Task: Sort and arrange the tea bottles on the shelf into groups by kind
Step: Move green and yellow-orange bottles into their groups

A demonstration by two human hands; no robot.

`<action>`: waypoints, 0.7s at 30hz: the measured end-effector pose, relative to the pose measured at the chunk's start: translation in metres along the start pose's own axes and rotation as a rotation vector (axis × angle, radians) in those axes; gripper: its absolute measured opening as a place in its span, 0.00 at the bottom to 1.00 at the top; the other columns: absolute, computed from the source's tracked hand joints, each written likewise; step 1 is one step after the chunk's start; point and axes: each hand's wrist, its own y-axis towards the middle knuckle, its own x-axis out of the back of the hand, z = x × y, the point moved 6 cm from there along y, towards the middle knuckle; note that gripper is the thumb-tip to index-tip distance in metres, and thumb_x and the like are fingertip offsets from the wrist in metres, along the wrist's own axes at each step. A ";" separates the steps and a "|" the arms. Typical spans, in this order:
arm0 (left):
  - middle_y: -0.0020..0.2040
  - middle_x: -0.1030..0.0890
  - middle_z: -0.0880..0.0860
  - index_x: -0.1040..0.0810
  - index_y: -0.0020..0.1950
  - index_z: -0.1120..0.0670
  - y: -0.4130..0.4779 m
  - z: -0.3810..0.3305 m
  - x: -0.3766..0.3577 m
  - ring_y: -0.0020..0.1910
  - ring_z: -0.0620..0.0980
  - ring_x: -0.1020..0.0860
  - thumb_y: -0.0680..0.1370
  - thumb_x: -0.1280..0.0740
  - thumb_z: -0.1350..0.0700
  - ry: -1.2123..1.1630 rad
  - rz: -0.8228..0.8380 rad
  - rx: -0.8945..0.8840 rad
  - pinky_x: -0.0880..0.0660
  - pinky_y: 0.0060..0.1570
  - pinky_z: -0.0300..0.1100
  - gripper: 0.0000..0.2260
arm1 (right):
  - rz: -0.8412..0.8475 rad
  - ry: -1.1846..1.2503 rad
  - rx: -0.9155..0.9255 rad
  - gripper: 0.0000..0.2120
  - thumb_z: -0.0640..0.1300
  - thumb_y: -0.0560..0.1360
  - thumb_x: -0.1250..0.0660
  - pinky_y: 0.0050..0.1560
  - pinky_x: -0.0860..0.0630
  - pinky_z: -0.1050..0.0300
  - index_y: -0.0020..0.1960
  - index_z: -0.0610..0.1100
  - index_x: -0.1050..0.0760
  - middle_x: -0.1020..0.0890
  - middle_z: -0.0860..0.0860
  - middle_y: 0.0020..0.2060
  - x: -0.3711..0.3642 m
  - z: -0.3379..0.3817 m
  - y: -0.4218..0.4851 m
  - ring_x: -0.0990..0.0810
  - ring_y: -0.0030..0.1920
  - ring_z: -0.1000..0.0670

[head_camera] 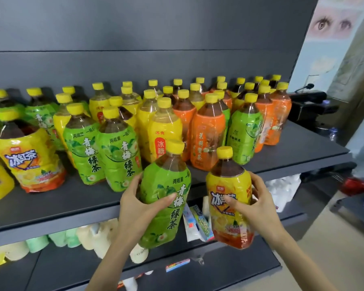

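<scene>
Mid-sort: my left hand grips a green bottle, my right hand a yellow bottle (both off the shelf); next, each probably joins its kind.

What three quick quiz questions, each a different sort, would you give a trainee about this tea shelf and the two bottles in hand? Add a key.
1. True or false: the left hand grips a green-labelled plastic tea bottle held in front of the dark grey shelf, not standing on it.
2. Multiple choice: the right hand grips a plastic bottle of dark tea whose label is mainly A blue, B yellow, C green.
3. Fill in: every bottle cap in view is ___.

Key: 1 true; 2 B; 3 yellow.
</scene>
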 end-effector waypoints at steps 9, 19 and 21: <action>0.48 0.18 0.41 0.25 0.58 0.45 -0.017 -0.012 -0.146 0.47 0.41 0.19 0.54 0.21 0.44 -0.093 -0.100 0.002 0.21 0.42 0.37 0.34 | 0.116 0.011 0.001 0.34 0.47 0.58 0.23 0.38 0.23 0.66 0.62 0.50 0.32 0.20 0.53 0.50 0.127 -0.036 0.059 0.19 0.44 0.61; 0.47 0.17 0.41 0.25 0.56 0.46 -0.013 -0.023 -0.264 0.46 0.41 0.18 0.55 0.21 0.50 -0.108 -0.083 0.024 0.24 0.41 0.32 0.30 | 0.124 -0.011 0.008 0.32 0.46 0.59 0.23 0.37 0.23 0.68 0.60 0.51 0.32 0.21 0.54 0.51 0.226 -0.054 0.118 0.20 0.45 0.63; 0.47 0.17 0.42 0.25 0.57 0.47 -0.002 -0.030 -0.277 0.46 0.43 0.18 0.56 0.20 0.50 -0.112 -0.061 0.002 0.23 0.41 0.34 0.30 | 0.111 -0.008 0.015 0.34 0.47 0.59 0.24 0.37 0.23 0.68 0.61 0.50 0.32 0.21 0.53 0.52 0.233 -0.056 0.130 0.19 0.45 0.63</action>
